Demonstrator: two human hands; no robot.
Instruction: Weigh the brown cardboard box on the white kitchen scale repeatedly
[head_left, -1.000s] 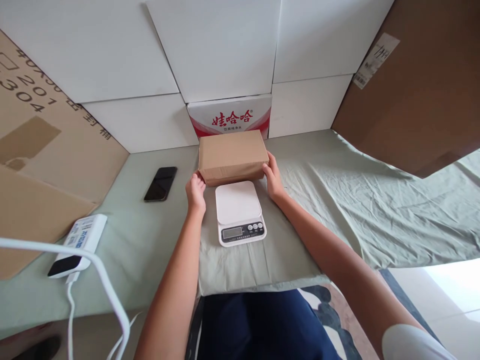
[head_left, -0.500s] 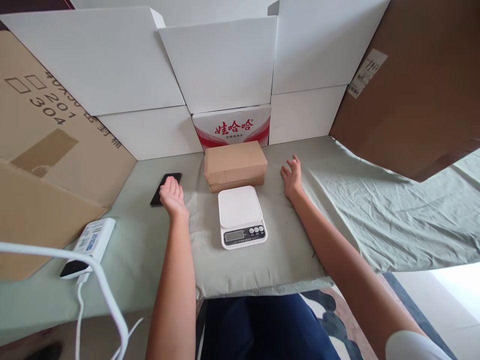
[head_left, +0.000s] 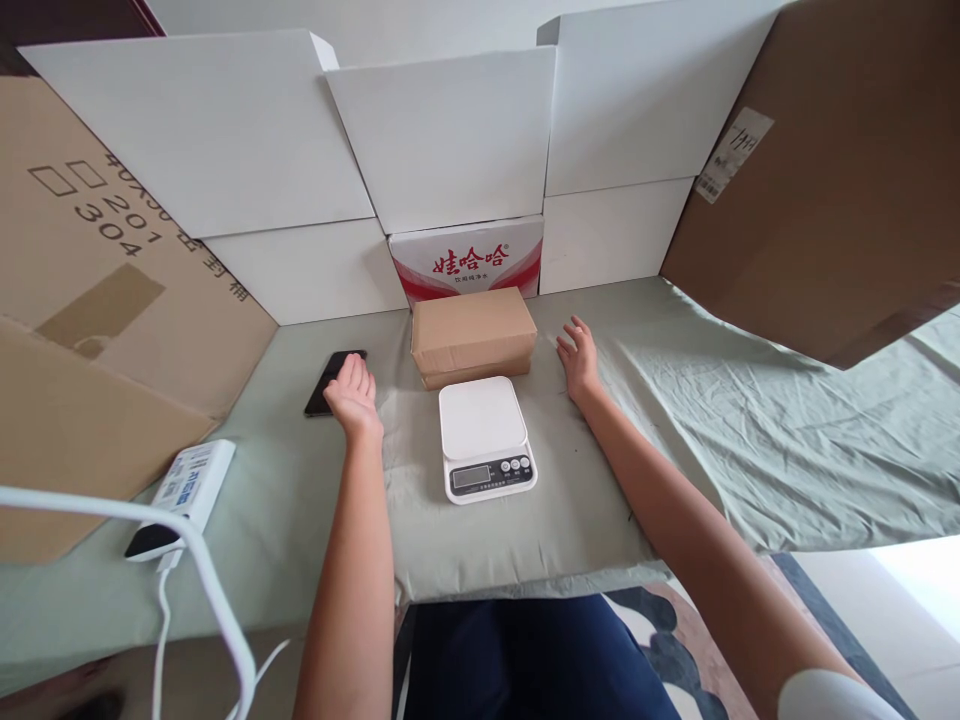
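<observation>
Between my hands sits a white digital kitchen scale [head_left: 482,420], its dark display facing me and its plate bare. Right behind it lies a closed brown cardboard box [head_left: 474,335]. My left hand [head_left: 353,396] is open, palm turned up and fingers stretched, holding nothing; it partly covers a black phone [head_left: 321,395] on the cloth. To the right of the cardboard box, my right hand [head_left: 577,360] is open with fingers apart and slightly bent, holding nothing and apart from the box.
A white power strip [head_left: 191,490] with a plugged-in white cable [head_left: 163,610] lies at the left. White boxes [head_left: 442,140] and a red-and-white carton [head_left: 466,262] wall the back. Large cardboard boxes stand left [head_left: 180,330] and right [head_left: 810,200]. Greenish cloth [head_left: 465,550] covers the table.
My hands have moved slightly closer together: the left a little to the right, the right a little to the left. The camera view has tilted slightly; scale and box stay in place.
</observation>
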